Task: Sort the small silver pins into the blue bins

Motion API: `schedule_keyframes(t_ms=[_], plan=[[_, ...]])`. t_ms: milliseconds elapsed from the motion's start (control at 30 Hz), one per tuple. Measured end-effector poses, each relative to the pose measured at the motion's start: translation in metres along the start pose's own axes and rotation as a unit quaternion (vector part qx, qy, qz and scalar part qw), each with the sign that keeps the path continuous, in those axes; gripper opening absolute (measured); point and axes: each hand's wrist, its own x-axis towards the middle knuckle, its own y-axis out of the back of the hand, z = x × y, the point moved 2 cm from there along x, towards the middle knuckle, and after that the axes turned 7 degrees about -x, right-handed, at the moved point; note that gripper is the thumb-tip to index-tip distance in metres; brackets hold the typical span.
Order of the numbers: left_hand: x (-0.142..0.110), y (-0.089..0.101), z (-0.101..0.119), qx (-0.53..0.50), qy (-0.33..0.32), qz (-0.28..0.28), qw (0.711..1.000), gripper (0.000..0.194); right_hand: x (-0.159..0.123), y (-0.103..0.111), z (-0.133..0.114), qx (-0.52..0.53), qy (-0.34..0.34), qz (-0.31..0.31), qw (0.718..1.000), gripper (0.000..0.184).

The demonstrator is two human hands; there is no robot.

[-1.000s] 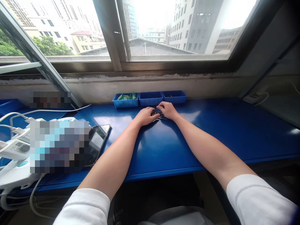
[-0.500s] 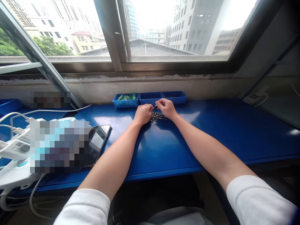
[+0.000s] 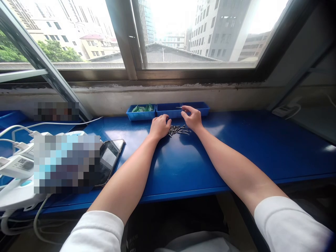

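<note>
At the blue bench (image 3: 183, 168), right hand (image 3: 192, 118) is by the middle bin (image 3: 173, 113), thin blurred piece (image 3: 179, 107) at its fingertips; can't tell if pinched or loose. Left hand (image 3: 159, 126) curls beside the metal-pin pile (image 3: 177, 130), grip hidden. Looks like binning; next calls for clean release.

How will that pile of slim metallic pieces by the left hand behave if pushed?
The pile of slim metallic pieces would probably spread, since they lie crisscrossed. They look straight, so likely stiff. The glossy blue tabletop may let them slide.
</note>
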Motion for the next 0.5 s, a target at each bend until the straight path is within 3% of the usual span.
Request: schedule_keyframes(t_ms=[167, 500], plan=[[0.000, -0.002, -0.002, 0.010, 0.008, -0.013, 1.000, 0.030, 0.004, 0.003, 0.015, -0.155, -0.040, 0.019, 0.987, 0.056], [-0.001, -0.004, -0.003, 0.012, 0.006, -0.054, 0.998, 0.031, 0.005, -0.007, 0.036, -0.234, -0.096, -0.070, 0.965, 0.064]])
